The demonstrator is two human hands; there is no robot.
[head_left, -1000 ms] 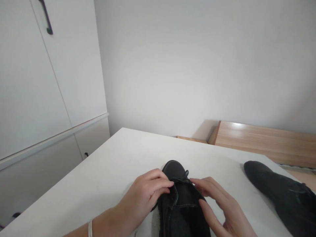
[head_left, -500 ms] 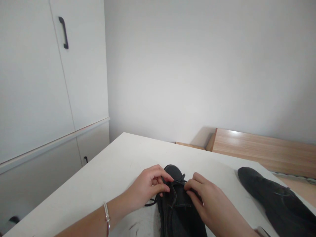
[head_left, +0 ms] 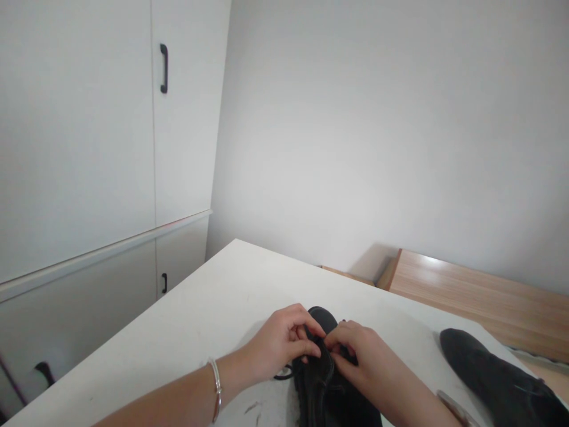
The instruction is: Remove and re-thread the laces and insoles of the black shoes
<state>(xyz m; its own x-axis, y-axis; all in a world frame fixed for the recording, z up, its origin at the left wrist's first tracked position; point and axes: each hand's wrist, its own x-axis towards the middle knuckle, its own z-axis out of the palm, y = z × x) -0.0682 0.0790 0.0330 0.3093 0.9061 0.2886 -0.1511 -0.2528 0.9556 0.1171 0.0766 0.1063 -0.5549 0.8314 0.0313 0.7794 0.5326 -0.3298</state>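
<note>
A black lace-up shoe (head_left: pixel 326 388) lies on the white table (head_left: pixel 213 323), toe pointing away from me. My left hand (head_left: pixel 284 344) comes in from the left with a thin bracelet on its wrist; its fingers are pinched on the shoe's black lace near the front of the lacing. My right hand (head_left: pixel 362 353) meets it from the right, fingers also curled and pinched on the lace. Both hands touch over the shoe's tongue, hiding the knot. A loop of lace (head_left: pixel 282 375) hangs out at the shoe's left side.
A second black shoe (head_left: pixel 493 376) lies on the table at the right. White cupboard doors with black handles (head_left: pixel 164 68) stand at the left. A light wooden bed frame (head_left: pixel 471 293) sits behind the table, against the grey wall.
My hands went from resting flat beside the shoe to pinching its lace, moving together until the fingers meet. The camera has swung slightly, shifting the cupboard to the right.
</note>
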